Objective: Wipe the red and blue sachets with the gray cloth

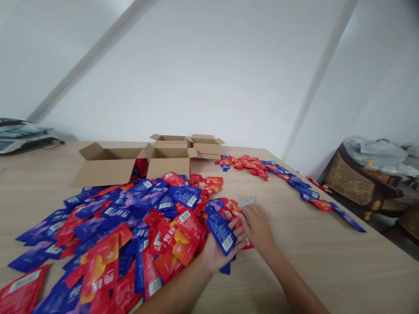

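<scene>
My left hand [213,254] is palm up, with its fingers curled about a blue snack packet [221,232] that shows a white barcode label. My right hand [259,227] is closed beside it, over the edge of some red packets [231,205]; what its fingers grip is hidden. A crumpled silvery, see-through piece [248,201] sticks out just beyond the right knuckles. To the left of both hands spreads a large loose heap of red and blue packets [176,237], overlapping at all angles.
Several open cardboard boxes [104,171] stand behind the heap. More red packets [245,162] lie at the far side, and a line of mostly blue ones [299,185] follows the table's right edge. A scale [22,140] sits far left; a patterned chair [350,183] holds plastic bags.
</scene>
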### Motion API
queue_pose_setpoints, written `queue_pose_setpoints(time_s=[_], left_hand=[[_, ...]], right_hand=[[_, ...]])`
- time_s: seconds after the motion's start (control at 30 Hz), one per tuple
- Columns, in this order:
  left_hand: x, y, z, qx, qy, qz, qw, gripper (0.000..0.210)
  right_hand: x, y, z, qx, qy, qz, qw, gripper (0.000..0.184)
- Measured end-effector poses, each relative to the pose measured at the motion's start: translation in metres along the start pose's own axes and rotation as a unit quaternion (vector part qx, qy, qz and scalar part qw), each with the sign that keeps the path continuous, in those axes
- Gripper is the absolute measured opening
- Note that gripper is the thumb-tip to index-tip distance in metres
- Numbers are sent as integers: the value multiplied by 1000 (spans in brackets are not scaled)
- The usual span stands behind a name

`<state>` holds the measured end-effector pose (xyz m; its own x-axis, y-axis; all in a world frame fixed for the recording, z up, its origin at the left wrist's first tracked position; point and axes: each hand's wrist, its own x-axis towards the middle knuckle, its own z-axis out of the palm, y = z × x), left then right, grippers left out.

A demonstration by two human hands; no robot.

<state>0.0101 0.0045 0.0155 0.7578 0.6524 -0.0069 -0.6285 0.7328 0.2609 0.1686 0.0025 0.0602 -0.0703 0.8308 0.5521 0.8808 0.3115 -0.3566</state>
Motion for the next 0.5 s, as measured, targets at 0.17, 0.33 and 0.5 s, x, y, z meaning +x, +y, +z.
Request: queue_pose_setpoints(time_s=[0.17,0.33,0.5], left_hand=[[-1,-4,-9,-2,39,37,999,24],[3,-5,-15,15,36,63,997,27],[2,-2,-1,88,-5,-13,996,44]], right_hand=[[-2,-34,22,195,-138,59,969,17],[13,-34,40,431,-210,127,868,17],[64,-47,45,534,-237,171,793,23]])
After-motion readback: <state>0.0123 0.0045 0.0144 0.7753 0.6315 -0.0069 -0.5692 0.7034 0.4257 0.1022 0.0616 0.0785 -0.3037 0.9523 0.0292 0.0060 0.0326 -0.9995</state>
